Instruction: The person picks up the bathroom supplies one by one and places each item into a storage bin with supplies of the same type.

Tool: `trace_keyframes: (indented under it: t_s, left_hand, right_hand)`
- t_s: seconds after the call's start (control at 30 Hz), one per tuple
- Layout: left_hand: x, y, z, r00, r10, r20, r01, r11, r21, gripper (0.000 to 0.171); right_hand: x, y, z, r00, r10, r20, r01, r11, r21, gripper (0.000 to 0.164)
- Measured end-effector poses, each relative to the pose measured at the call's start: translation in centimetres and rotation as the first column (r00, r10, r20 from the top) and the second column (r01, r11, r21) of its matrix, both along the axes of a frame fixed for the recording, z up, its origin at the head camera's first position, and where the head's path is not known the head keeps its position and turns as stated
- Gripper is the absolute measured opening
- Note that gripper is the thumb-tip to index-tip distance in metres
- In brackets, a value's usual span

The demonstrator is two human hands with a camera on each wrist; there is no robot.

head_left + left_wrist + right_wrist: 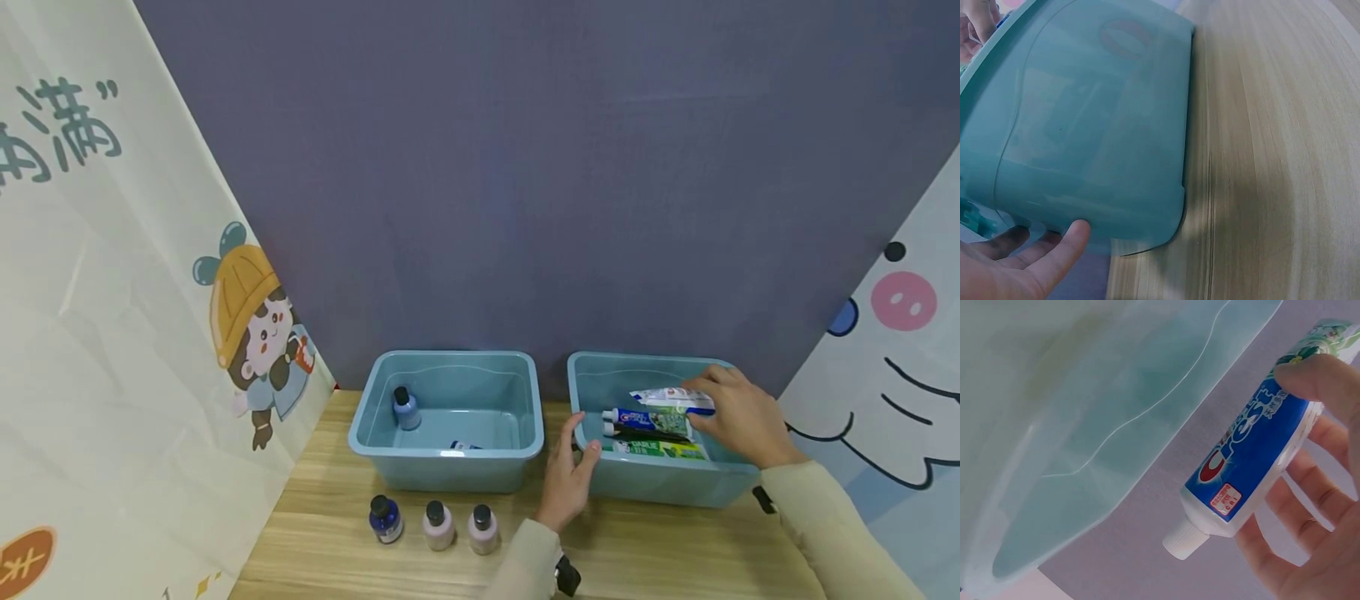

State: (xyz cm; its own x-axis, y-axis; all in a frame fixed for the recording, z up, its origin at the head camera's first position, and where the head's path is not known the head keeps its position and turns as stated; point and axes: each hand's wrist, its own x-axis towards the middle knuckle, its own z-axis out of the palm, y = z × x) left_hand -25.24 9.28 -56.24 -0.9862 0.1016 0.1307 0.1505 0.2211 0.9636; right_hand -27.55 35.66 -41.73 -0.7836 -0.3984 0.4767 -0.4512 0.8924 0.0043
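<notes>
My left hand [566, 483] grips the near left corner of the right light blue plastic bin [660, 482], its fingers against the outer wall [1091, 125] in the left wrist view. Over that bin, my right hand [742, 417] holds a toothpaste tube. The right wrist view shows it as a blue and green Crest tube [1247, 447] with a white cap, thumb across its front and fingers behind. In the head view a white tube [660, 397], a blue tube [637, 418], a black tube [637, 433] and a green Darlie pack [660, 449] lie close together by the right hand.
A second light blue bin [446, 473] stands left, holding a blue bottle [407, 412] and a small item [465, 446] partly hidden by its front rim. Before it are a dark blue bottle [386, 523] and two pink bottles [438, 529]. A grey wall [525, 208] rises behind.
</notes>
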Motion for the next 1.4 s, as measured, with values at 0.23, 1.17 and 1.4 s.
trace_keyframes:
  t_s: [0.23, 1.17, 1.4]
  left_hand:
    - [0.2, 0.2, 0.1, 1.000, 0.002, 0.021, -0.002, 1.000, 0.011, 0.047]
    - [0.3, 0.1, 0.1, 1.000, 0.002, 0.007, -0.002, 1.000, 0.010, 0.047]
    - [0.0, 0.1, 0.1, 1.000, 0.004, 0.002, -0.004, 1.000, 0.016, 0.047]
  right_hand:
    - [-0.5, -0.1, -0.1, 0.998, -0.025, 0.057, 0.025, 1.000, 0.003, 0.044]
    - [-3.3, -0.8, 0.0, 0.968, -0.066, 0.241, 0.044, 0.994, 0.096, 0.040]
    - [-4.4, -1.1, -0.3, 0.953, -0.083, 0.291, 0.056, 0.994, 0.099, 0.038]
